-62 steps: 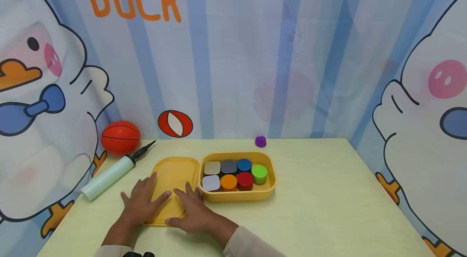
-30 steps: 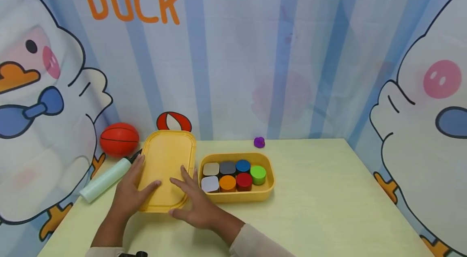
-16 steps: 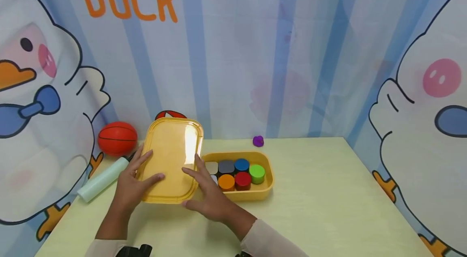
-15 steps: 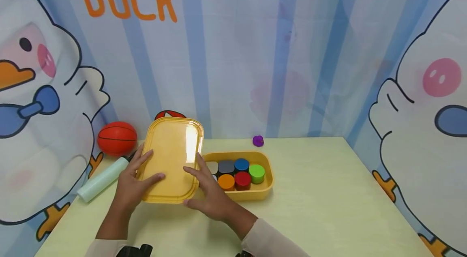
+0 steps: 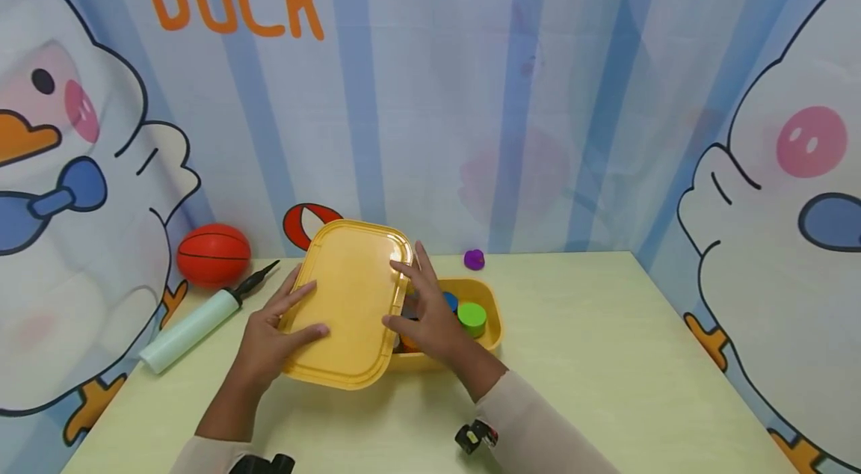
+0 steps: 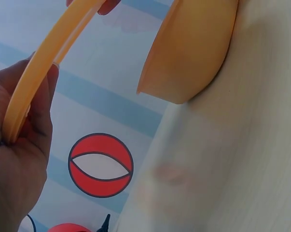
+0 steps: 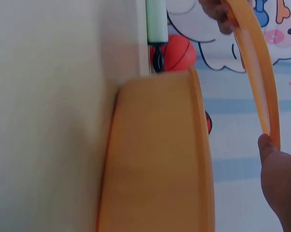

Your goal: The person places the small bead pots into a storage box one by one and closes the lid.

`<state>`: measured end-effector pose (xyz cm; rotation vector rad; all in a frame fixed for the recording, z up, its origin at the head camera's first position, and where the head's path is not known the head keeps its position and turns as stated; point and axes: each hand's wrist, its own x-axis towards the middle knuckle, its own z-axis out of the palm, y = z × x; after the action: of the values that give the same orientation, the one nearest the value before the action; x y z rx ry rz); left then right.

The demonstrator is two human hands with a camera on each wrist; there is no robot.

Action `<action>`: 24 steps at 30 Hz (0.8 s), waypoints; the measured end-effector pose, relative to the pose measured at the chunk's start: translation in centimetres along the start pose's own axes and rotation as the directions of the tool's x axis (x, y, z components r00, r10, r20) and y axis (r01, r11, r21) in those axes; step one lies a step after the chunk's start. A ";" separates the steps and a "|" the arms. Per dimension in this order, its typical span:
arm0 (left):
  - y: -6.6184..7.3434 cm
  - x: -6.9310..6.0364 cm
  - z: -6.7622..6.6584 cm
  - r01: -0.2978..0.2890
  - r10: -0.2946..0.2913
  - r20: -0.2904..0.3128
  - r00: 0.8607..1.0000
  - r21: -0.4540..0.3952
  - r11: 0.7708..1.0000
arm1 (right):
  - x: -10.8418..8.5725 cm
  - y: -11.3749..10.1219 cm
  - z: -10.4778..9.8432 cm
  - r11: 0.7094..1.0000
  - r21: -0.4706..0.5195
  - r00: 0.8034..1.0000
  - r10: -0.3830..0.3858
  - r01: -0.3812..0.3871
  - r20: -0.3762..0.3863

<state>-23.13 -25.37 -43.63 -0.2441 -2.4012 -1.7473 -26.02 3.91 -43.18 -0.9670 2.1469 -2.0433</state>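
Observation:
A yellow rectangular lid (image 5: 346, 302) with rounded corners is held tilted in the air, overlapping the left part of a yellow box (image 5: 495, 317) in the head view. My left hand (image 5: 272, 336) grips its left edge, thumb on the near face. At the right edge my right hand (image 5: 437, 324) pinches the lid between thumb and fingers. Both wrist views show the lid (image 6: 44, 63) edge-on, apart from the box (image 7: 155, 159). Inside the box, a green round cap (image 5: 472, 319) and part of a blue cap (image 5: 451, 300) show; lid and right hand hide most other pieces.
An orange-red basketball (image 5: 214, 256) sits at the back left of the table (image 5: 592, 369). In front of it lies a pale green hand pump (image 5: 191, 330) with a black nozzle. A small purple object (image 5: 474, 259) stands at the back edge, before a duck-print curtain (image 5: 430, 85).
Both hands have raised the lid from the table, tilted it, and carried it rightward until it partly covers the view of the box. The box has stayed in place.

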 end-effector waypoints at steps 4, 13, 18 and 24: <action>-0.1 -0.1 0.1 -0.028 0.028 0.031 0.999 -0.003 1.000 | 0.6 -0.4 -1.7 0.997 -0.073 1.000 0.008 -0.010 -0.016; 0.0 0.3 0.3 -0.081 0.078 0.110 0.991 0.023 0.996 | 1.4 -0.4 -4.2 0.996 -0.091 1.000 -0.013 0.015 0.015; 0.2 0.6 0.4 -0.086 0.081 0.135 0.988 0.032 0.996 | 1.4 -0.2 -4.6 0.997 -0.076 1.000 -0.021 0.022 0.008; 0.2 0.5 0.5 -0.133 0.117 0.099 0.988 0.171 0.976 | 1.1 -0.8 -5.0 0.997 -0.073 0.999 0.011 -0.015 -0.049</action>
<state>-23.59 -24.83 -43.45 -0.4475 -2.5233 -1.4885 -28.71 7.89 -41.33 -0.9179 2.2614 -2.0161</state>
